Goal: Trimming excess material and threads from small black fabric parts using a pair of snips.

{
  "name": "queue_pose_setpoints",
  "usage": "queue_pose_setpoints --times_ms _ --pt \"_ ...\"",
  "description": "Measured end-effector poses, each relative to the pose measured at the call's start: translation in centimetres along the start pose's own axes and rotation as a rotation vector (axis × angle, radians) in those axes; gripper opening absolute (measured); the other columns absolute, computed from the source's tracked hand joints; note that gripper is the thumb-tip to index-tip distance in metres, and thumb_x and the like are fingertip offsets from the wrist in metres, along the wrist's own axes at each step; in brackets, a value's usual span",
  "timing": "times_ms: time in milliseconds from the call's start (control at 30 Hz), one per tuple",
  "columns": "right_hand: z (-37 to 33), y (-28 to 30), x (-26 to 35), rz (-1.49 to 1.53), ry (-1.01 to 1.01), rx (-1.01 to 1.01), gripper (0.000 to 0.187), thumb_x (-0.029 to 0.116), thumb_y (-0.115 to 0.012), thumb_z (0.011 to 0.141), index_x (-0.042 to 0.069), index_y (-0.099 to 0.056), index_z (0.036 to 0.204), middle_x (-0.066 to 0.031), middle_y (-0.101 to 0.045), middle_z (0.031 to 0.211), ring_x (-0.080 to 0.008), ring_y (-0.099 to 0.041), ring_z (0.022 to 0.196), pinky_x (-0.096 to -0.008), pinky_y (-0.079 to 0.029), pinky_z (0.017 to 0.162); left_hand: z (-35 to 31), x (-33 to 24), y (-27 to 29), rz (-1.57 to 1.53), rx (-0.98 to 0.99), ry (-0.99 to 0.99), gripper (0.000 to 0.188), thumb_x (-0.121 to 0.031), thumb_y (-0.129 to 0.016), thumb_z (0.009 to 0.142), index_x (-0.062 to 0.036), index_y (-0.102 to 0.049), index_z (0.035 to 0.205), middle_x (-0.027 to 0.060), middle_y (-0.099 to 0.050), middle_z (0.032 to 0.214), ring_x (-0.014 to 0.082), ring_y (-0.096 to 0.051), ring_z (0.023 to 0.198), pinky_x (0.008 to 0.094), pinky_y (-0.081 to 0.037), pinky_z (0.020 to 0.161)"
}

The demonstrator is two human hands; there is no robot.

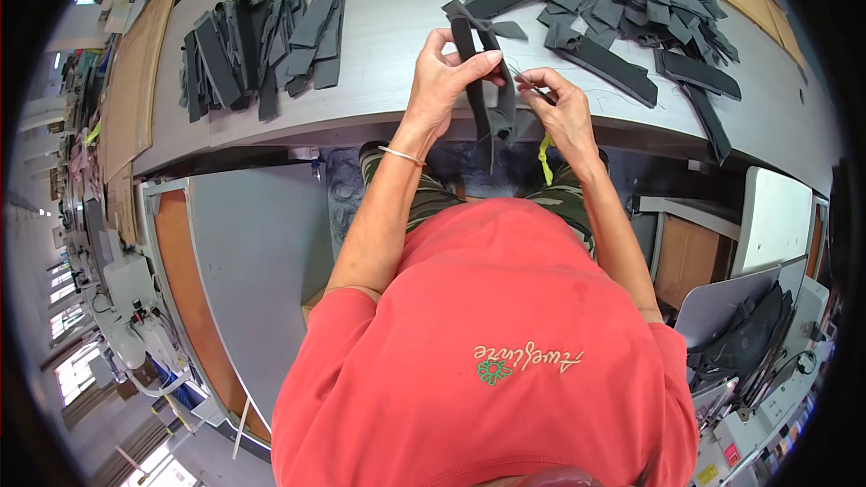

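My left hand [442,81] pinches dark grey fabric strips [471,81] between thumb and fingers. The strips hang down over the near edge of the table, and fine loose threads show beside them. Close on the right, my right hand [564,113] is closed around a thin dark tool [539,93], mostly hidden by the fingers, so its exact kind cannot be made out. A bright yellow strip [546,160] dangles just below that hand. The tool's tip points toward the held fabric.
On the pale table [388,27] a row of dark grey strips [262,45] lies at the left. A loose heap of similar pieces [622,0] spreads at the right, some reaching the near edge. Sewing machines [131,307] stand far left; a grey panel [257,252] is beside me.
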State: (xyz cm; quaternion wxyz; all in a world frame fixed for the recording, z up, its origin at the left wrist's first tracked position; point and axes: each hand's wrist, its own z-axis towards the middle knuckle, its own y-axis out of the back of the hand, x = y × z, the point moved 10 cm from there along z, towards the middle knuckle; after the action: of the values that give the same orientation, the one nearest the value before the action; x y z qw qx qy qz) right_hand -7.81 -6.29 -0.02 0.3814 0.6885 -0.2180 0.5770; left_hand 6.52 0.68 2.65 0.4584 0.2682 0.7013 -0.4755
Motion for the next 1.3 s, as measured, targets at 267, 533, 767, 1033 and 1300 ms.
queue_pose_setpoints --times_ms 267,533,767,1033,1300 --pt "-1.3 3.0 1.8 -0.265 0.022 -0.151 0.028 0.024 -0.068 0.084 0.016 -0.067 0.111 -0.0089 -0.069 0.09 -0.0242 -0.065 0.08 -0.0342 -0.049 0.072 2.7 2.4 1.8 0.223 -0.06 -0.066 0.045 -0.004 -0.079 0.074 0.004 -0.051 0.109 0.0109 -0.066 0.095 0.0154 -0.066 0.083 0.0274 -0.055 0.075" --pt "-1.9 1.4 3.9 -0.733 0.376 -0.148 0.015 0.02 -0.066 0.083 0.017 -0.07 0.098 -0.0018 -0.064 0.08 -0.0222 -0.06 0.076 -0.0362 -0.045 0.069 3.5 4.2 2.6 0.236 -0.098 -0.051 0.039 -0.008 -0.075 0.077 0.003 -0.054 0.108 0.0104 -0.066 0.096 0.0134 -0.065 0.084 0.026 -0.054 0.074" --pt "-1.8 0.7 4.2 -0.873 0.469 -0.167 0.013 0.022 -0.066 0.082 0.019 -0.07 0.094 0.0004 -0.063 0.077 -0.0208 -0.059 0.073 -0.0356 -0.04 0.064 3.2 3.7 2.8 0.525 -0.204 -0.179 0.051 -0.023 -0.079 0.07 0.0052 -0.054 0.104 0.0117 -0.067 0.092 0.0196 -0.065 0.083 0.0297 -0.052 0.076" --pt "-2.1 0.3 3.5 -0.958 0.464 -0.158 0.009 0.021 -0.065 0.083 0.017 -0.07 0.09 0.0005 -0.063 0.076 -0.0203 -0.059 0.072 -0.0358 -0.039 0.064 2.2 2.8 1.4 0.713 -0.244 -0.213 0.055 -0.03 -0.079 0.069 0.005 -0.052 0.101 0.0158 -0.067 0.089 0.0245 -0.066 0.081 0.0332 -0.053 0.075" --pt "-2.7 0.3 3.3 -0.953 0.467 -0.232 0.007 0.02 -0.066 0.082 0.018 -0.069 0.088 0.0009 -0.061 0.074 -0.0206 -0.059 0.07 -0.0354 -0.039 0.062 2.3 3.0 1.5 0.705 -0.244 -0.211 0.054 -0.029 -0.078 0.069 0.0053 -0.053 0.102 0.0153 -0.066 0.089 0.0238 -0.065 0.081 0.0332 -0.052 0.075"
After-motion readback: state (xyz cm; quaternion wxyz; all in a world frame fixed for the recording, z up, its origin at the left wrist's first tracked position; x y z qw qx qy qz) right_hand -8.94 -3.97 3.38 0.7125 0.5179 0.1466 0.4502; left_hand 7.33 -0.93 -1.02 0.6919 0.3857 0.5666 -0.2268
